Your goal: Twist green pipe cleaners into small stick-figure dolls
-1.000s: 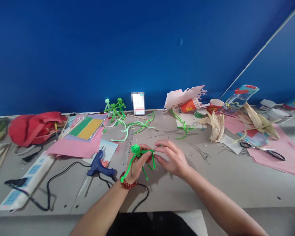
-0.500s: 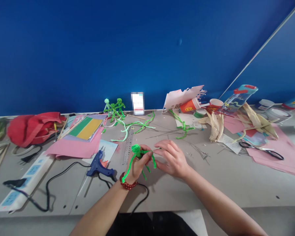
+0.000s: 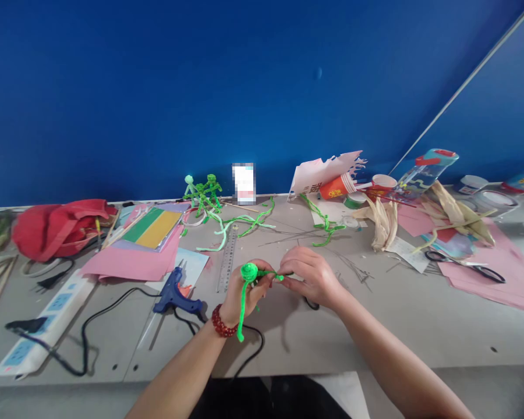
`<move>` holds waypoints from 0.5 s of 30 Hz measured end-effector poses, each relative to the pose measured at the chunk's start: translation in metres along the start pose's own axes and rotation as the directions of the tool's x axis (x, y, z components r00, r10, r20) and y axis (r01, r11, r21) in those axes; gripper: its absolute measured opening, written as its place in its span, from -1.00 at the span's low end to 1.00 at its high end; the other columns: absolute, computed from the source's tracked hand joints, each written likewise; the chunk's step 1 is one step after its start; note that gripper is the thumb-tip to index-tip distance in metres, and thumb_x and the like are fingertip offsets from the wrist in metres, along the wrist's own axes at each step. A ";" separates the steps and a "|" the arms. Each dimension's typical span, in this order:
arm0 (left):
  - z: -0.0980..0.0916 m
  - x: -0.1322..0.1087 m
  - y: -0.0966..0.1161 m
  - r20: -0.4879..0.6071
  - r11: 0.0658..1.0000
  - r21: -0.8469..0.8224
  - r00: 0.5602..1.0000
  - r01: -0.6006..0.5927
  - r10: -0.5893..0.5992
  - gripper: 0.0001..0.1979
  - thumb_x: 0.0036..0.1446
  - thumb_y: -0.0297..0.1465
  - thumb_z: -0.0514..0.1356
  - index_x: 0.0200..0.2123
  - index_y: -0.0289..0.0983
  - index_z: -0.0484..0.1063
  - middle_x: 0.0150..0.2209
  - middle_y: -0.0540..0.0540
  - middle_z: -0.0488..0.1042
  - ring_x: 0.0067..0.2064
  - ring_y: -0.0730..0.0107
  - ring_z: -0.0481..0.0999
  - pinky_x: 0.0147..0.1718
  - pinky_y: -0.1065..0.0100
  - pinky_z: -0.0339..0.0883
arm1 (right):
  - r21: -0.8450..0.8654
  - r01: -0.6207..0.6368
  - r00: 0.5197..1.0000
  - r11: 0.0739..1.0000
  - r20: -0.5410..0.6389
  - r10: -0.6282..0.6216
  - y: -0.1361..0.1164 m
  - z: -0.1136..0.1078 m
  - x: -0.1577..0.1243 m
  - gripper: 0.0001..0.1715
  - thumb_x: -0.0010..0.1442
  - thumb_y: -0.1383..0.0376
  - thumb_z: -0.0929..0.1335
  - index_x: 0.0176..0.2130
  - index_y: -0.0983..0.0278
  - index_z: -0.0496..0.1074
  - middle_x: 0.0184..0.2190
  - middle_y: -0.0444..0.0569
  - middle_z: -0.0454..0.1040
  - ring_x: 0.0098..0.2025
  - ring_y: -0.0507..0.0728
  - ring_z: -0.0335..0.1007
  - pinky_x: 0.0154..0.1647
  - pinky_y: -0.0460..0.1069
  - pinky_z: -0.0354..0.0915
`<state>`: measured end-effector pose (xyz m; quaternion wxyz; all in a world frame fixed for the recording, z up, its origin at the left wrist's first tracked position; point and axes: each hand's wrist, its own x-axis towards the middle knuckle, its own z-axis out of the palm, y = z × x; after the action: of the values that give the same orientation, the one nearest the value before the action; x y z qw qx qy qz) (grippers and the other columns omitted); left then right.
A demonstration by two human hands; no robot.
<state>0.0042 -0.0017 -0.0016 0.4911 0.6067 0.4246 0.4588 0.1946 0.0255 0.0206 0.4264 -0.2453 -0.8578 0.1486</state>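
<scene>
Between my hands is a bright green pipe-cleaner figure [image 3: 248, 272] with a round coiled head and one long limb hanging down. My left hand [image 3: 234, 298], with a red bead bracelet [image 3: 223, 323] at its wrist, is closed around the figure's body, which it mostly hides. My right hand [image 3: 312, 278] pinches the end of the figure's outstretched arm, which points to the right. Several finished-looking pipe-cleaner figures [image 3: 212, 185] stand by the wall, and loose green pipe cleaners [image 3: 257, 220] lie in front of them.
A blue glue gun [image 3: 174, 294] with its black cord lies on the left, near a white power strip [image 3: 48, 326]. A clear ruler [image 3: 227, 256] lies beyond my left hand. Scissors [image 3: 463, 265], corn husks [image 3: 382, 224] and pink paper [image 3: 498, 279] are on the right.
My right hand's fingers have closed on the tip of the figure's arm. The figure has turned in my left hand, so its hanging limb now points nearly straight down.
</scene>
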 end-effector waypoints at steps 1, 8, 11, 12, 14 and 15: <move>-0.001 0.000 0.000 0.008 1.000 0.016 1.000 -0.014 0.014 -0.79 0.14 -0.26 0.21 -0.38 -0.31 0.40 -0.55 0.01 0.37 -0.59 0.54 0.29 -0.62 0.49 0.19 | 0.059 -0.057 0.998 0.997 -0.003 0.057 -0.001 0.000 0.000 -0.83 0.27 0.22 0.33 -0.35 0.22 0.42 -0.42 -0.01 0.51 -0.32 0.13 0.40 -0.26 0.02 0.29; -0.003 -0.002 0.007 0.089 0.957 0.211 0.979 -0.198 0.183 -0.86 0.18 -0.36 0.16 -0.40 -0.27 0.42 -0.57 0.01 0.39 -0.61 0.53 0.32 -0.60 0.46 0.22 | 0.391 -0.596 0.800 0.701 0.213 0.561 -0.008 0.004 -0.001 -0.63 0.19 0.11 0.38 -0.51 0.27 0.31 -0.55 -0.15 0.32 -0.48 0.02 0.23 -0.51 -0.11 0.12; -0.002 -0.002 0.006 0.078 0.962 0.194 0.981 -0.192 0.180 -0.87 0.17 -0.34 0.18 -0.39 -0.27 0.43 -0.55 0.01 0.40 -0.60 0.53 0.33 -0.59 0.46 0.23 | 0.483 -0.646 0.749 0.591 0.253 0.612 -0.009 0.008 -0.001 -0.58 0.18 0.06 0.37 -0.53 0.27 0.27 -0.60 -0.18 0.24 -0.54 -0.01 0.15 -0.54 -0.11 0.09; -0.001 -0.001 0.004 0.065 0.978 0.142 0.988 -0.149 0.141 -0.85 0.17 -0.32 0.18 -0.39 -0.28 0.42 -0.55 0.01 0.39 -0.59 0.53 0.33 -0.59 0.46 0.23 | 0.503 -0.628 0.757 0.594 0.216 0.617 -0.009 0.008 -0.002 -0.60 0.19 0.06 0.36 -0.51 0.26 0.28 -0.58 -0.17 0.25 -0.52 0.00 0.17 -0.52 -0.11 0.13; 0.000 0.000 0.003 0.039 1.000 -0.004 0.999 -0.028 0.029 -0.81 0.16 -0.27 0.19 -0.38 -0.28 0.40 -0.56 0.03 0.38 -0.59 0.53 0.33 -0.60 0.46 0.24 | 0.541 -0.538 0.797 0.646 0.076 0.600 -0.009 0.006 -0.003 -0.69 0.21 0.09 0.35 -0.42 0.25 0.33 -0.45 -0.11 0.34 -0.42 0.05 0.28 -0.41 -0.07 0.25; 0.000 0.000 0.002 0.033 0.996 -0.083 0.999 0.028 -0.025 -0.79 0.15 -0.24 0.20 -0.38 -0.28 0.39 -0.56 0.03 0.38 -0.60 0.53 0.33 -0.61 0.47 0.23 | 0.552 -0.467 0.825 0.690 -0.009 0.565 -0.009 0.004 -0.004 -0.75 0.22 0.11 0.34 -0.35 0.24 0.35 -0.36 -0.06 0.37 -0.35 0.08 0.32 -0.34 -0.04 0.29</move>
<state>0.0044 -0.0018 0.0006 0.5287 0.5871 0.4054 0.4599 0.1911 0.0155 0.0201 0.4923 -0.3627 -0.6368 0.4696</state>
